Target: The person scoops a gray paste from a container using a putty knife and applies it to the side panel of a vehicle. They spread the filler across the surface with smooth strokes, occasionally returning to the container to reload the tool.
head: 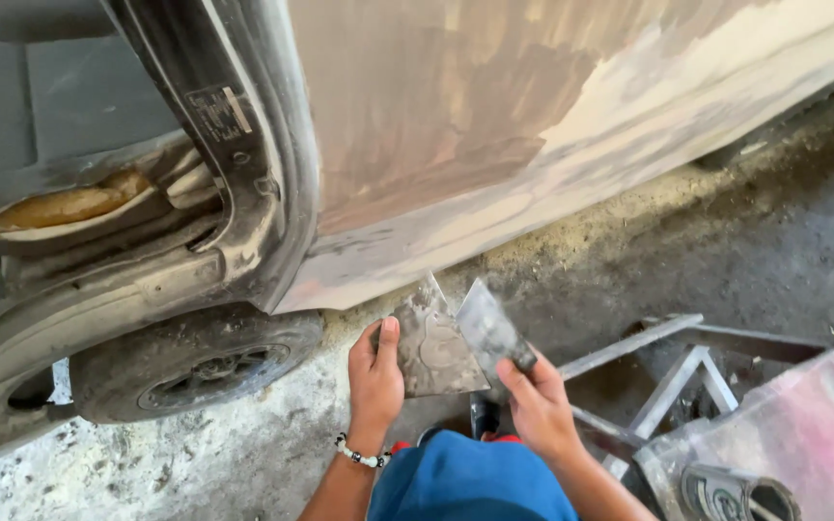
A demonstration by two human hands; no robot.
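Note:
My left hand (375, 376), with a bead bracelet at the wrist, holds a flat metal filler plate (433, 347) smeared with grey putty. My right hand (536, 403) grips a putty spreader blade (487, 328), whose edge rests against the plate. Both are held low in front of a car body panel (456, 125) covered in sanded filler patches of brown, pink and cream. The panel's lower sill runs just above the tools.
An open door frame (243, 164) and a dusty wheel (200, 365) are at left. The concrete floor (726, 251) is dusty. At lower right stand a metal frame (673, 381), a pink-stained board (803, 425) and a can (736, 494). My blue-clad knee (470, 482) is below.

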